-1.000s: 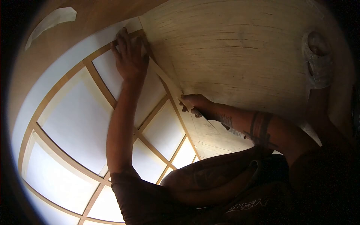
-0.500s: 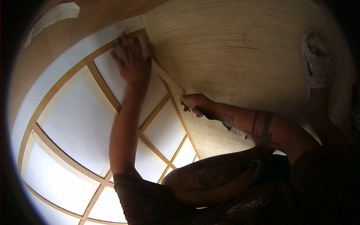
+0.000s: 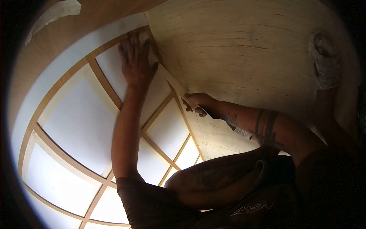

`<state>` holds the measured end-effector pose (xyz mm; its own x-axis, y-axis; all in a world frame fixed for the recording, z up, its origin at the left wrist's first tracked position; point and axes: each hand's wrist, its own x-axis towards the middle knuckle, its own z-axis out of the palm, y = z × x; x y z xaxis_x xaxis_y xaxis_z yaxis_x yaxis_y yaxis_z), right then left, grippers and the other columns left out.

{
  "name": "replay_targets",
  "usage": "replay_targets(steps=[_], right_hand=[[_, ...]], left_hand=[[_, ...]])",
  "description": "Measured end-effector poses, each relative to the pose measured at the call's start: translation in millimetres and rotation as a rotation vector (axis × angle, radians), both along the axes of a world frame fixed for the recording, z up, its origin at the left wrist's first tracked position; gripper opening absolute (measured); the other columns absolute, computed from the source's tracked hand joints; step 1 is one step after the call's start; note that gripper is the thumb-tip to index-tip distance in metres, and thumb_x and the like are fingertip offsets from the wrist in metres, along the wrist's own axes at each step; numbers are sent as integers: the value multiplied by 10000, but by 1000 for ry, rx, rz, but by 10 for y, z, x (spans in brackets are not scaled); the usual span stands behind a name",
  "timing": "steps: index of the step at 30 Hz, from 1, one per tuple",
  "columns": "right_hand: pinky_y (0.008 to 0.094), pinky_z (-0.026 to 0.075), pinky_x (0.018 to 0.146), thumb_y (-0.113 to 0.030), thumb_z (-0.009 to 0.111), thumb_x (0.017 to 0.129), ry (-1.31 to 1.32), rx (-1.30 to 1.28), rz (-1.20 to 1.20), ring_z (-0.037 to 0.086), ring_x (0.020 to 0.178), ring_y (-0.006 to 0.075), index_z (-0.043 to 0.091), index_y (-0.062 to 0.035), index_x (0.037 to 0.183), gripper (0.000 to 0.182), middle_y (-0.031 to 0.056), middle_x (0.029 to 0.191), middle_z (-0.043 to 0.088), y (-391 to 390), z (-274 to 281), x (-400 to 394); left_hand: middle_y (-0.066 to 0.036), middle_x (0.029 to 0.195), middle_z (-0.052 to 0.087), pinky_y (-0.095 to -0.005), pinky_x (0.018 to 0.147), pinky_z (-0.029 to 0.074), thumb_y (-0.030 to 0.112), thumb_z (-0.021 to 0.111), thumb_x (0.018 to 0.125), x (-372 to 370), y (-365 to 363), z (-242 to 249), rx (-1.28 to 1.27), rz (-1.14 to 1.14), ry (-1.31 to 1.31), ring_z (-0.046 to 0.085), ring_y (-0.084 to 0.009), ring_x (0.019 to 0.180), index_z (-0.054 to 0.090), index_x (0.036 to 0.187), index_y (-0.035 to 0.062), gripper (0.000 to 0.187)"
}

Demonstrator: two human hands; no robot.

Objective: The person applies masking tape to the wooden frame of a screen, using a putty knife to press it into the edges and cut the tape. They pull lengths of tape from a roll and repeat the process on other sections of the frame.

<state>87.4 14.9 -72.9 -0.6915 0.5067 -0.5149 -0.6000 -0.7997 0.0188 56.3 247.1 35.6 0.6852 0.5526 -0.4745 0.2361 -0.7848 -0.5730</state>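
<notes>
My left hand lies flat with fingers spread on the upper corner of a wooden lattice panel with white panes. Its fingertips reach the top rail, and the thumb points toward the right-hand rail. My right hand is closed around a pale, narrow strip beside that same rail, low over the plywood. The strip's exact kind cannot be made out. Between the two hands a light band runs along the panel's edge. A printed, tube-like object shows partly behind my right forearm.
Plywood with dark grain lines spreads to the right of the panel. My foot in a dusty sandal rests on it at far right. My bent knee is below. A pale curved scrap lies at upper left.
My left hand has shifted slightly right and down along the pane, its fingers closer together. My right hand has stayed almost in place, still holding the strip.
</notes>
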Motion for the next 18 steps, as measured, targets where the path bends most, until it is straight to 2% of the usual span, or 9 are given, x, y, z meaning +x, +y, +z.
replay_targets(steps=[1, 3, 5, 7, 9, 10, 16, 18], right_hand=[[338, 424, 573, -539, 495, 1045, 3, 38, -4, 484, 651, 129, 681, -81, 1134, 502, 62, 912, 686, -15, -25, 0], [336, 407, 566, -532, 499, 1046, -28, 42, -10, 470, 638, 125, 685, -87, 1105, 485, 57, 882, 678, -60, -5, 28], [334, 391, 559, -525, 503, 1046, -59, 48, -15, 455, 625, 121, 688, -94, 1077, 470, 52, 853, 670, -87, 38, 81], [330, 348, 540, -515, 513, 1044, 73, -43, -33, 411, 579, 112, 681, -99, 1006, 451, 35, 788, 647, -108, 44, 107], [330, 335, 533, -513, 516, 1042, 72, -35, -40, 391, 559, 111, 677, -107, 983, 441, 26, 772, 642, -111, 54, 115], [330, 322, 527, -510, 519, 1041, 72, -26, -45, 372, 539, 109, 673, -115, 961, 432, 18, 757, 637, -108, 59, 124], [347, 347, 547, -524, 503, 1041, 34, -18, -25, 409, 570, 113, 672, -115, 963, 449, 18, 767, 631, -112, -15, 138], [354, 365, 562, -539, 503, 1035, 18, 20, -33, 426, 583, 118, 677, -107, 979, 469, 21, 778, 637, -107, -44, 89]], left_hand=[[-133, 1700, 246, -587, 1271, 162, 522, 847, 758, 1, 0, 0, -1, -1, 0, 209, -369, 1567, 564, 1477, 225, 828], [-133, 1677, 292, -570, 1277, 132, 591, 798, 763, 2, 2, -3, 25, -52, 30, 218, -331, 1566, 559, 1481, 231, 839], [-134, 1673, 303, -576, 1276, 125, 601, 795, 760, -1, 6, -3, 24, -56, 32, 216, -327, 1568, 560, 1480, 228, 845], [-136, 1669, 314, -582, 1275, 119, 610, 792, 757, 19, 1, 3, 24, -63, 33, 213, -323, 1569, 561, 1479, 225, 851], [-131, 1708, 228, -608, 1266, 135, 596, 816, 760, 36, -4, 9, -12, -1, 29, 176, -337, 1584, 561, 1485, 216, 857], [-131, 1708, 228, -608, 1266, 135, 596, 816, 760, 38, -2, 8, -11, -4, 29, 176, -337, 1584, 561, 1485, 216, 857], [-127, 1716, 211, -609, 1266, 133, 587, 817, 763, 32, -5, 13, -21, 22, 11, 117, -340, 1599, 557, 1491, 213, 859], [-156, 1675, 299, -578, 1276, 113, 623, 789, 750, -4, 3, -2, 10, -48, 3, 196, -331, 1576, 567, 1472, 212, 861]])
